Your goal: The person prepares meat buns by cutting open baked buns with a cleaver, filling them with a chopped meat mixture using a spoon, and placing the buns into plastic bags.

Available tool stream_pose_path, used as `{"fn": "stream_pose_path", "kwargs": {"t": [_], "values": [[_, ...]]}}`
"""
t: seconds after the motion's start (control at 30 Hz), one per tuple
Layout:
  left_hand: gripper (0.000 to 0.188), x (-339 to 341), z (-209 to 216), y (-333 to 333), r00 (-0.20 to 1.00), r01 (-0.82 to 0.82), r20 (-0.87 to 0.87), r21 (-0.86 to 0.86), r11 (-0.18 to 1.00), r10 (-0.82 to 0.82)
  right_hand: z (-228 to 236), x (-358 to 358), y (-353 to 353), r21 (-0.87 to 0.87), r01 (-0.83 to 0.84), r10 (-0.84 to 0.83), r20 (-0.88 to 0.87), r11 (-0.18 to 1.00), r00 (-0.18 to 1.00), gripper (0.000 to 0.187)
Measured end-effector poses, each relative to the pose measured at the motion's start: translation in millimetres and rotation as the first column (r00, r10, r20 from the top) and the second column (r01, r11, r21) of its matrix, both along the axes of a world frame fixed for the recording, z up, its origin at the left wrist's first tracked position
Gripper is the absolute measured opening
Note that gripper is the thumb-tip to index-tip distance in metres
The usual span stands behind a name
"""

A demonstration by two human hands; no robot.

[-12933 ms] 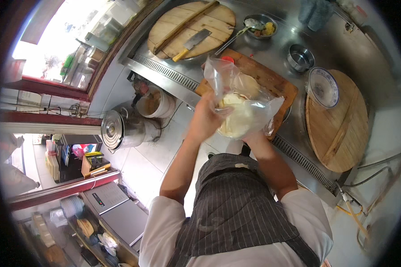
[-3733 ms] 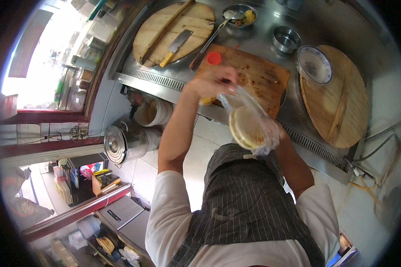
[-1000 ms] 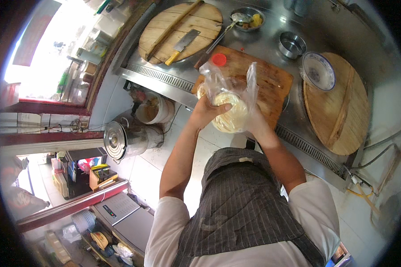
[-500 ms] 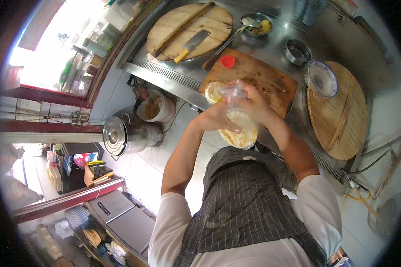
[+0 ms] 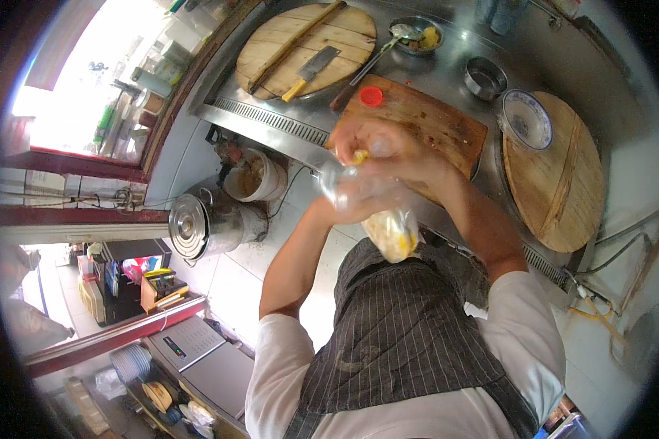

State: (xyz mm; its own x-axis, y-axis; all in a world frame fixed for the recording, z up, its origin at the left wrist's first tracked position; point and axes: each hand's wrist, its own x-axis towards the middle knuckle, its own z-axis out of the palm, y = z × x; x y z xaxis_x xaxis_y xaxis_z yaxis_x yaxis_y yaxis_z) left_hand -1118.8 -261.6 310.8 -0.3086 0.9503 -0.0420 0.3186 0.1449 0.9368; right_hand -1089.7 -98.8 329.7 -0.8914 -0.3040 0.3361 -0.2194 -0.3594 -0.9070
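Over the near edge of the counter, my left hand (image 5: 353,205) is closed round a clear plastic bag (image 5: 334,181). A pale yellow flatbread (image 5: 389,235) shows in the bag and hangs down below that hand toward my apron. My right hand (image 5: 392,152), smeared by motion, curls over the top end of the same bundle, its fingers bent. A yellow bit of the food shows between the two hands. Just beyond them lies a wooden cutting board (image 5: 447,135) with a red lid (image 5: 371,96) on it.
A cleaver (image 5: 317,69) lies on a round wooden cover (image 5: 282,40). A bowl with a spoon (image 5: 426,45), a metal pan (image 5: 485,78) and a blue-rimmed bowl (image 5: 529,121) stand along the counter. A second wooden cover (image 5: 542,183) is at right; a bucket (image 5: 260,174) and lidded pot (image 5: 190,225) stand left.
The flatbread has turned steeper and narrower to view. Plastic of the bag now bulges out left of my hands. My right hand has shifted up and left over the left one.
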Motion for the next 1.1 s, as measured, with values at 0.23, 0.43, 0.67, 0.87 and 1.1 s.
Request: {"fn": "stream_pose_path", "kwargs": {"t": [0.23, 0.43, 0.67, 0.87, 1.1], "values": [[0.027, -9.1, 33.4, -11.8, 0.975, -0.222, 0.058, 0.163, 0.961, 0.216, -133.9, 25.0, -15.8, -0.001, -0.104, 0.104, 0.108, 0.995, 0.989, 0.058], [0.017, -56.2, 79.0, -7.2, 0.713, -0.268, -0.644, 0.116, 0.956, 0.278, -121.7, -4.6, 12.0, 0.333, 0.358, -0.334, -0.128, 0.872, 0.934, 0.050], [0.009, -87.8, 72.3, -1.9, 0.578, -0.508, -0.649, 0.188, 0.841, 0.494, -168.0, 67.9, -98.7, 0.555, 0.491, -0.336, -0.363, 0.671, 0.869, 0.032], [0.013, -93.0, 78.6, -54.6, 0.702, -0.637, -0.320, 0.115, 0.762, 0.636, -121.6, -19.5, -110.6, -0.775, 0.134, 0.474, 0.504, 0.618, 0.722, 0.058], [0.025, -75.4, 39.4, -94.9, 0.562, -0.682, -0.584, 0.075, 0.728, 0.586, -120.7, -30.5, -131.5, -0.449, 0.447, -0.144, 0.563, 0.774, 0.814, 0.047]]}}
